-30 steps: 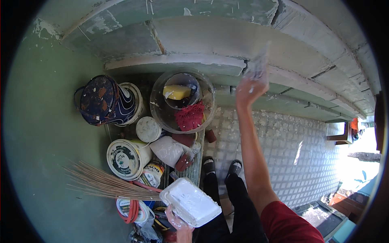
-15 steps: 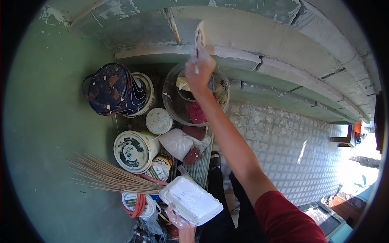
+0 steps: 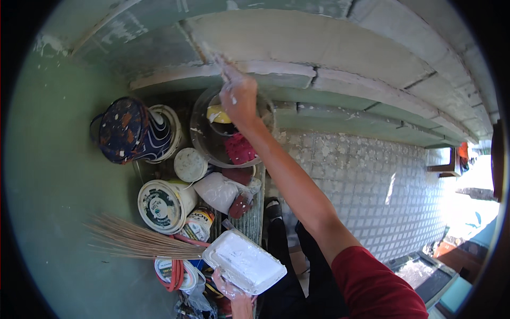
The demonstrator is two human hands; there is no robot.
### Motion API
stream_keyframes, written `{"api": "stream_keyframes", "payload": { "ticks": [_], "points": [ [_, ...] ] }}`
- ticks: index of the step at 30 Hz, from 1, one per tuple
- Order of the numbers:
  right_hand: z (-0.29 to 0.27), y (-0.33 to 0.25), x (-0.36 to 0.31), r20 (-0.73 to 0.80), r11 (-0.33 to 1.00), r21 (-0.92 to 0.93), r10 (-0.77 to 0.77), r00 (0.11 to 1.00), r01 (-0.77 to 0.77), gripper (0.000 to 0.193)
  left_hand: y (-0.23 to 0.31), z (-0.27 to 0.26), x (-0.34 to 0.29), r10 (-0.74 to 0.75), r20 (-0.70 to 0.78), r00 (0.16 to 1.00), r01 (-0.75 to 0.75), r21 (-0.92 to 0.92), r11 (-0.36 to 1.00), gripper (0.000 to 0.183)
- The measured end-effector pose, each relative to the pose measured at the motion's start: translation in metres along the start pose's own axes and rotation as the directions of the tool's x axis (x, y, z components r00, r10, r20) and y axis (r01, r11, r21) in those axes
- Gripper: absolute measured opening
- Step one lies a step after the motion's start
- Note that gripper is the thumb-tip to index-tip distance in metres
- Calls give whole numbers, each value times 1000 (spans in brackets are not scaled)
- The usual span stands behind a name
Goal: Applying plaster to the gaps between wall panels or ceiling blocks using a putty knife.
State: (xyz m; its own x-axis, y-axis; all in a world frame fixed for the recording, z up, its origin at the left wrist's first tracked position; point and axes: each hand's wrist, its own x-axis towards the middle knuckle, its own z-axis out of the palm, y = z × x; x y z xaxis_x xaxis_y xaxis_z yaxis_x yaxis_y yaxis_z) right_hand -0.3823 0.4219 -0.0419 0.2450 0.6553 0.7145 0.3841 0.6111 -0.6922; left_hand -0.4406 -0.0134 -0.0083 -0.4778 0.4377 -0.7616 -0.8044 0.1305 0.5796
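**Ahead of the right fingers, wall joint close by; toward the body, tray well apart**

Head view, only one. Right hand (image 3: pixel 239 95) out at full reach, fingers clenched round a whitish tool (image 3: pixel 218 58). Tool smeared by motion; exact kind hard to tell. Its long axis runs forward and a little left from the knuckles, its far end beside the narrow upright joint (image 3: pixel 193 43) in the wall. Whether it touches there, cannot tell. Pale panel (image 3: pixel 319 42) spreads ahead and to the right of these fingers, dark grey panel (image 3: pixel 159 53) to the left past the joint.

Left hand (image 3: pixel 231 287) well back toward the body, fingers grasping the near left edge of a white tray (image 3: pixel 271 278). White paste (image 3: pixel 247 255) coats the tray's face. Tray's long axis slants from far left to near right, just ahead of the left fingers; from the right fingers it lies almost straight back. Left hand nearer the tray, right hand nearer the joint, a wide gap between the two.

Clear tub (image 3: pixel 203 141) below and just behind the right fingers, partly hidden by hand and wrist; yellow sponge (image 3: pixel 218 114) and crimson cloth (image 3: pixel 240 149) inside. Bundle of thin sticks (image 3: pixel 143 239) left and forward of the left fingers.
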Motion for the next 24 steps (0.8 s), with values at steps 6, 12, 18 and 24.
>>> {"api": "stream_keyframes", "payload": {
  "ticks": [6, 12, 18, 24],
  "points": [
    [-158, 39, 20, -292, 994, -87, -89, 952, 66, 40, -12, 8, 0, -4, 23, 1000, 3, 35, 999, 71],
    [-290, 136, 64, -487, 753, -600, -77, 870, -269, 38, -20, 29, -9, -102, -43, 994, 106, 122, 987, 73],
    [-145, 73, 44, -320, 900, -405, -306, 897, 162, 55, -23, 25, -11, -85, -43, 995, 90, 126, 988, 74],
    [-92, 36, 23, -130, 991, -81, -119, 984, 109, 60, -30, 27, -6, -54, 34, 998, 48, 153, 987, 71]
  ]
}}
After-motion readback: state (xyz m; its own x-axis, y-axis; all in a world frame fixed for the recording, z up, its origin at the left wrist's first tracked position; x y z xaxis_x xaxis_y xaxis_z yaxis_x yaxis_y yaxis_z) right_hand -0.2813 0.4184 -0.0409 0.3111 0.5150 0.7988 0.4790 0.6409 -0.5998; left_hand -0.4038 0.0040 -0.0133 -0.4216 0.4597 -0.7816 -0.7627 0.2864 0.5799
